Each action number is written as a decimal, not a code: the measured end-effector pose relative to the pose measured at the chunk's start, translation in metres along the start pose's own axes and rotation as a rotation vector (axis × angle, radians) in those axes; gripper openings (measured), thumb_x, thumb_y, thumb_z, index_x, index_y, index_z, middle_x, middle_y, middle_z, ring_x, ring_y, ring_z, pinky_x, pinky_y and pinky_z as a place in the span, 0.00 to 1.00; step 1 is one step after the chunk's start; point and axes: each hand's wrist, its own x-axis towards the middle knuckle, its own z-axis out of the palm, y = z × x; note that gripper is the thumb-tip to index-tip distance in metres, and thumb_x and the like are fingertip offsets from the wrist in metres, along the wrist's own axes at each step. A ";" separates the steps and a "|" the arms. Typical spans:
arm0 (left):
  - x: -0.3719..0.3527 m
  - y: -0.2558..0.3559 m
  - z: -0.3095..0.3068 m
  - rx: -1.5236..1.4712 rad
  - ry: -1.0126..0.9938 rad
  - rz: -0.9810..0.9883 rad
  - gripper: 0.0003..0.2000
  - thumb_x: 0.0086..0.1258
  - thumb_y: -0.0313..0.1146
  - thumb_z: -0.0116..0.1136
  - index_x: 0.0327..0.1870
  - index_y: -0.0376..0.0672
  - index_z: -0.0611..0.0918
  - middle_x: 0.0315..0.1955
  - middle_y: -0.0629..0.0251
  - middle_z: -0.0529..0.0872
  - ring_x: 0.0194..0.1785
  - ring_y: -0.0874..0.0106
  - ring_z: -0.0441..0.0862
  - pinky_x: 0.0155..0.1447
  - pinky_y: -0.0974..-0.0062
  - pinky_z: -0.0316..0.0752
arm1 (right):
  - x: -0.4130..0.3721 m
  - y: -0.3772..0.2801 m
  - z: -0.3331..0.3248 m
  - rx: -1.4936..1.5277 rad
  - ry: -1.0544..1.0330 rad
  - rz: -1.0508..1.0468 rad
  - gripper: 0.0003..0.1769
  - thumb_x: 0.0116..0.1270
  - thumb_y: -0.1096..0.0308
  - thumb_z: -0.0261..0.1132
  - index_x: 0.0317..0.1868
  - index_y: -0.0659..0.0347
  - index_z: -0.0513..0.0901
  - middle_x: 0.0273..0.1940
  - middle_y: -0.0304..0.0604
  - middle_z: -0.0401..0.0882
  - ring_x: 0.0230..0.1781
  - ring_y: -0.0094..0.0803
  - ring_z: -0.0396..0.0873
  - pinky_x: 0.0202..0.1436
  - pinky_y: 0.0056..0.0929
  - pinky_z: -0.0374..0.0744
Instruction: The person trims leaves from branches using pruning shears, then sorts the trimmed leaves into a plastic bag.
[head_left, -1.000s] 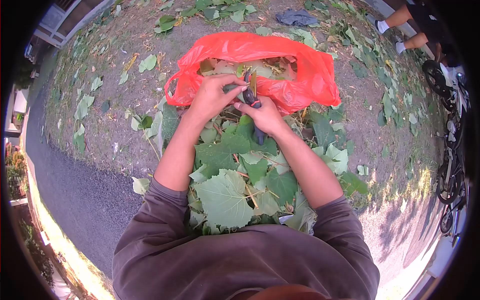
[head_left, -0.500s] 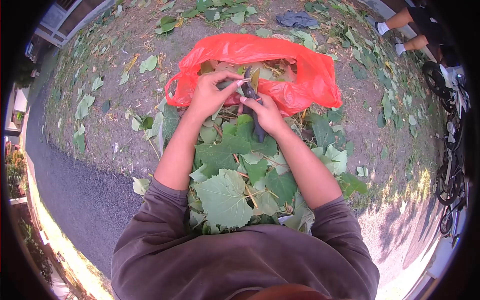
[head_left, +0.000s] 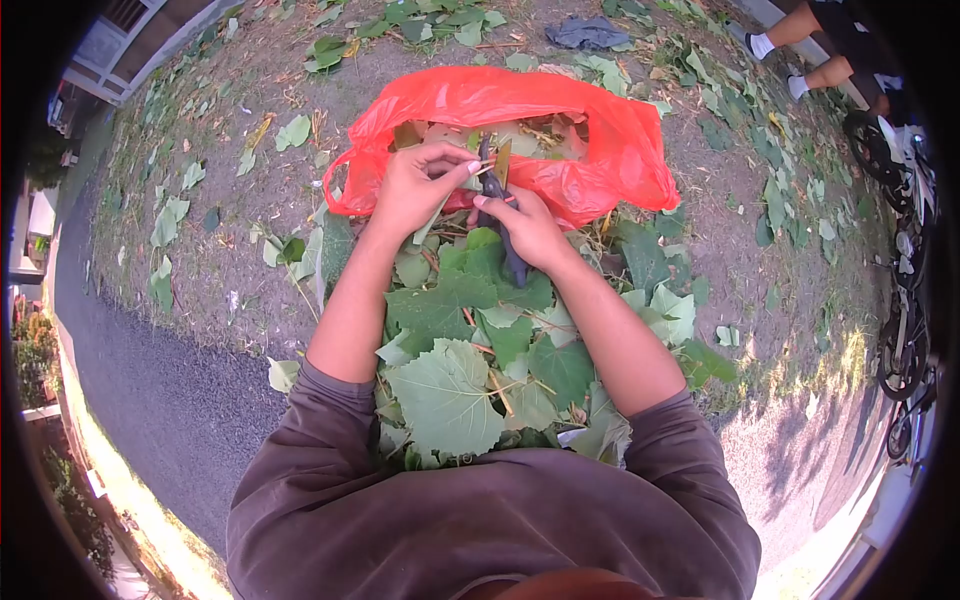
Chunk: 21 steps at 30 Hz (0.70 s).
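My right hand is wrapped round a pair of dark-handled pruning shears. The blades point away from me, and one of them catches a yellowish light. Just to their left, my left hand pinches a thin leaf stalk between thumb and fingertips, its end close to the blades. Part of a leaf shows below that palm. Both hands are at the near rim of a red plastic bag, which lies open with leaves and stalks inside. Beneath my forearms is a heap of large green leaves.
Loose leaves are scattered over the bare soil, with a dark crumpled cloth beyond the bag. Another person's legs show at the upper right. Motorbikes line the right edge, and asphalt lies at left.
Little differs. The left hand has shifted slightly left with the stalk, and the bag sits slightly further left in view. The shears stay in the right hand.
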 end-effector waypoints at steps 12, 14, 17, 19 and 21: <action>-0.005 0.009 0.005 0.032 -0.086 0.059 0.08 0.74 0.25 0.73 0.49 0.32 0.89 0.45 0.62 0.95 0.52 0.74 0.91 0.60 0.73 0.85 | 0.002 0.000 -0.002 -0.020 0.005 0.023 0.20 0.82 0.56 0.64 0.49 0.68 0.87 0.42 0.44 0.91 0.44 0.30 0.87 0.57 0.33 0.81; -0.004 0.008 0.003 0.055 -0.096 0.081 0.09 0.74 0.25 0.73 0.50 0.32 0.89 0.45 0.61 0.95 0.52 0.74 0.92 0.60 0.73 0.86 | 0.002 0.000 -0.003 -0.017 0.004 0.034 0.20 0.82 0.56 0.64 0.49 0.68 0.87 0.42 0.44 0.91 0.44 0.30 0.87 0.56 0.33 0.81; -0.004 0.009 0.000 0.201 -0.056 0.094 0.09 0.74 0.25 0.73 0.51 0.33 0.89 0.44 0.60 0.95 0.51 0.74 0.92 0.59 0.72 0.86 | 0.001 -0.002 -0.002 -0.012 -0.002 0.045 0.20 0.82 0.56 0.64 0.50 0.68 0.87 0.42 0.44 0.91 0.44 0.30 0.88 0.56 0.33 0.81; -0.003 0.010 -0.001 0.273 -0.048 0.139 0.10 0.74 0.25 0.73 0.52 0.33 0.89 0.44 0.59 0.95 0.50 0.74 0.92 0.59 0.73 0.86 | 0.001 -0.003 -0.002 -0.011 -0.007 0.045 0.20 0.82 0.56 0.64 0.51 0.68 0.87 0.42 0.44 0.91 0.44 0.30 0.88 0.56 0.32 0.81; -0.003 0.008 -0.001 0.345 -0.041 0.184 0.10 0.74 0.25 0.73 0.52 0.33 0.89 0.44 0.59 0.95 0.50 0.74 0.92 0.58 0.73 0.86 | 0.001 -0.003 -0.002 -0.038 -0.018 0.053 0.20 0.82 0.56 0.64 0.51 0.68 0.87 0.42 0.44 0.91 0.45 0.29 0.87 0.57 0.32 0.81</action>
